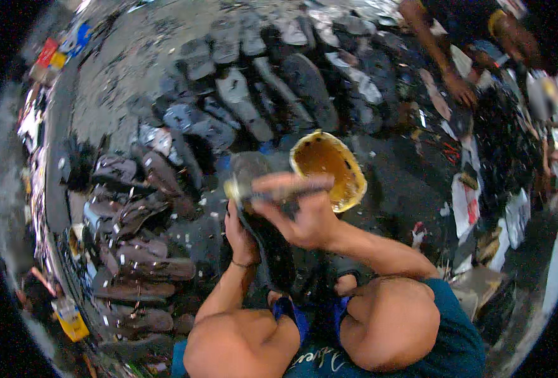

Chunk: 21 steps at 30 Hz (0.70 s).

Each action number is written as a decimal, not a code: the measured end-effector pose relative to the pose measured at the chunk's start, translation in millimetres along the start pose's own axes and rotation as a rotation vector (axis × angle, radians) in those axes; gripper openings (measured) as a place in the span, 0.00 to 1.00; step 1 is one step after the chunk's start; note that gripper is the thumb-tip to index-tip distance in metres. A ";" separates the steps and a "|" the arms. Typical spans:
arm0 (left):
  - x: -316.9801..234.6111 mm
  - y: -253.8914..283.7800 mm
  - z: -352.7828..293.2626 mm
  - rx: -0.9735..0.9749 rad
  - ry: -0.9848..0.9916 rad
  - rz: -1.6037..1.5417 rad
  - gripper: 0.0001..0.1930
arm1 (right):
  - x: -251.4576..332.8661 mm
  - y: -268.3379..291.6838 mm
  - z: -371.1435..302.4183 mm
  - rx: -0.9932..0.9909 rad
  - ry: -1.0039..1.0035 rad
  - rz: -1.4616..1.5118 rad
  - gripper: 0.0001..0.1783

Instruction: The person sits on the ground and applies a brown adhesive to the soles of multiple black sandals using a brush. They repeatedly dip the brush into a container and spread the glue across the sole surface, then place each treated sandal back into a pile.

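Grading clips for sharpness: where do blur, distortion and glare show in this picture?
In the head view, the right hand and the tool it grips look smeared; there, the yellow bowl looks crisper; the head view's fisheye curves the outer scene inside black corners, with whitish glare near its left edge.

Teal shirt, white script lettering, blue cloth, thin dark wristband

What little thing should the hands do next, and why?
Perhaps the right hand should draw the brush along the dark sole: its pale tip is over the sole's upper part, the left hand grips the sole's side, and the yellow bowl of amber stuff sits close by.
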<state>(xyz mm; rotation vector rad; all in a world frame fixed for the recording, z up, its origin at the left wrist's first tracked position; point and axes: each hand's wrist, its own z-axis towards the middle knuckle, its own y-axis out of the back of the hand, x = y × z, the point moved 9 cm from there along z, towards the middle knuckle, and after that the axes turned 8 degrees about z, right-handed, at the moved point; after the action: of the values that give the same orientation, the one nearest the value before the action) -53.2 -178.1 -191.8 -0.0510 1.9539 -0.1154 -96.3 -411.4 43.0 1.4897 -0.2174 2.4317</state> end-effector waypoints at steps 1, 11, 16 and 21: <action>-4.0 -42.5 -20.9 0.014 -0.056 -0.205 0.29 | -17.2 15.8 9.6 -0.113 -0.091 -0.072 0.11; 55.4 64.5 -90.5 0.056 0.373 -0.190 0.38 | -74.1 64.0 -27.5 -0.299 -0.697 0.475 0.16; 15.3 22.0 -98.4 0.282 0.419 -0.316 0.39 | -47.9 29.5 -19.4 -0.085 -0.555 0.364 0.17; -110.2 -103.4 -61.7 0.316 0.366 -0.425 0.42 | -20.5 17.5 9.5 -0.043 -0.353 0.105 0.11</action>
<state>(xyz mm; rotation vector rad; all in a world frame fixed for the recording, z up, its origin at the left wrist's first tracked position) -70.8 -267.5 -56.3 -0.2514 2.2390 -0.7564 -85.0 -433.8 29.4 1.9243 -0.4262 2.2054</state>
